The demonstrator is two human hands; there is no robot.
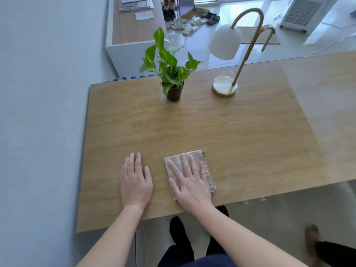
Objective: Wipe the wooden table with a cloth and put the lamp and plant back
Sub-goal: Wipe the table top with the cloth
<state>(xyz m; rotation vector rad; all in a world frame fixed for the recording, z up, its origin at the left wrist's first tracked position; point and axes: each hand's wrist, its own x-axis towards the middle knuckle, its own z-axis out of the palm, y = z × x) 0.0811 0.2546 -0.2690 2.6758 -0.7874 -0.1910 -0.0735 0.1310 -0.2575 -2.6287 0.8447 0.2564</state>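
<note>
A folded beige cloth (207, 171) lies near the front edge of the wooden table (240, 135). My right hand (189, 182) rests flat on top of it, fingers spread. My left hand (135, 180) lies flat on the bare wood just left of the cloth, holding nothing. A small green plant in a dark pot (171, 74) stands near the table's far edge. To its right stands a lamp (229, 54) with a round brass base, a curved brass neck and a white shade.
A grey wall runs along the table's left side. Beyond the far edge is a white cabinet (131, 35) with papers, several shoes and slippers (190, 22) on a glossy floor, and a white appliance (302, 12). My legs and another person's foot (313, 239) show below the table.
</note>
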